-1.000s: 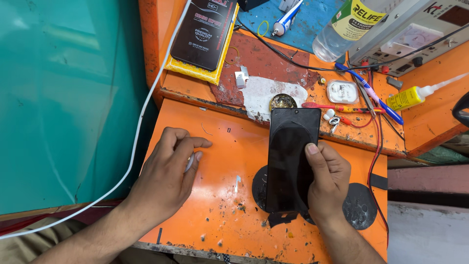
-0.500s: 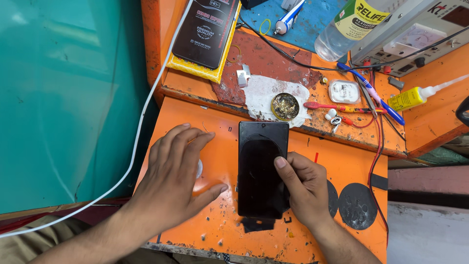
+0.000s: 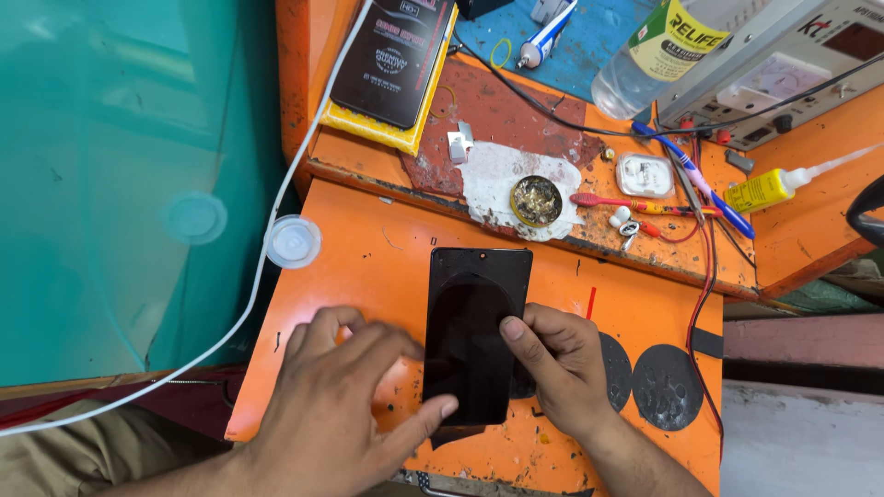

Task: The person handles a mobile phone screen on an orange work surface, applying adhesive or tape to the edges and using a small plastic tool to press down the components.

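Fingers [image 3: 516,336] of the right hand [image 3: 562,368] press the black phone's [image 3: 474,331] right edge while the left hand [image 3: 345,405], fingers spread, pins its lower left corner flat on the orange bench [image 3: 387,258] at lower centre, the phone's bottom edge partly hidden by the thumb.

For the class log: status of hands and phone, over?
Left hand thumb on black phone. Right hand thumb steadies its right edge. Phone flat on orange bench. Nothing blocking.
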